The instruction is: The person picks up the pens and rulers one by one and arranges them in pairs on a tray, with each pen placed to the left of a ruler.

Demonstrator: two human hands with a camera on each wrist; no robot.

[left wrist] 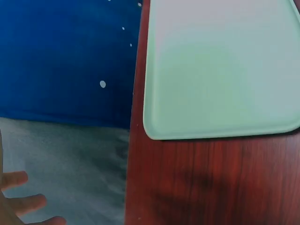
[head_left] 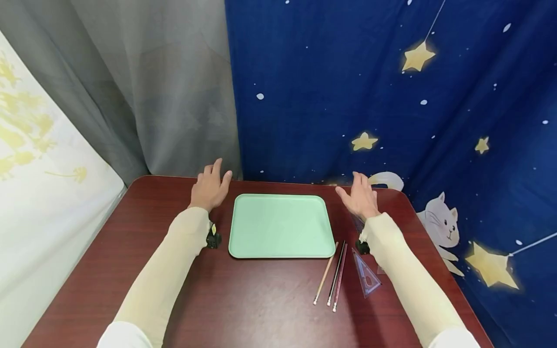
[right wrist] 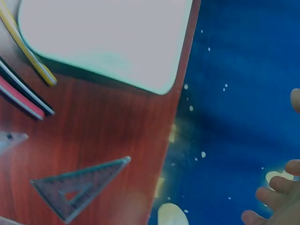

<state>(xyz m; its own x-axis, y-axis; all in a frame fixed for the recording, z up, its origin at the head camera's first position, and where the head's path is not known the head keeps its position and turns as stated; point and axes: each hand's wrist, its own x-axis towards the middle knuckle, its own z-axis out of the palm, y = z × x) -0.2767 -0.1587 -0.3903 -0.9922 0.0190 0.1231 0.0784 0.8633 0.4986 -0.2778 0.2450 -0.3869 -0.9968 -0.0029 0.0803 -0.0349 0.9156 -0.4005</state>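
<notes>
Left grip [head_left: 210, 189]: We saw the person's bare left hand at the desk's far edge, beyond the tray's left side, fingers loosely spread, holding nothing.
Right grip [head_left: 360, 195]: We saw it mirrored on the other side, fingers relaxed and parted, with nothing in hold.
Green tray [head_left: 280, 227]: It lay flat on the brown desk [head_left: 256, 304], between the two forearms and touched by neither hand.
Pencils: Three lay on the desk by the tray's near right corner: a yellow pencil [right wrist: 29, 51] right at the rim, then a black pencil [right wrist: 27, 88] and a pink pencil [right wrist: 19, 99] side by side. We could not tell whether the yellow one touched the tray.
Set squares: A near set square [head_left: 369, 288] lay right of the pencils; a far set square [right wrist: 86, 178] lay under the right wrist. A clear piece showed partly beside the right sleeve [head_left: 409, 275].
Progress: Pencils and set squares all lay outside the tray; we judged the handling either not yet begun or finished, and could not tell which.
</notes>
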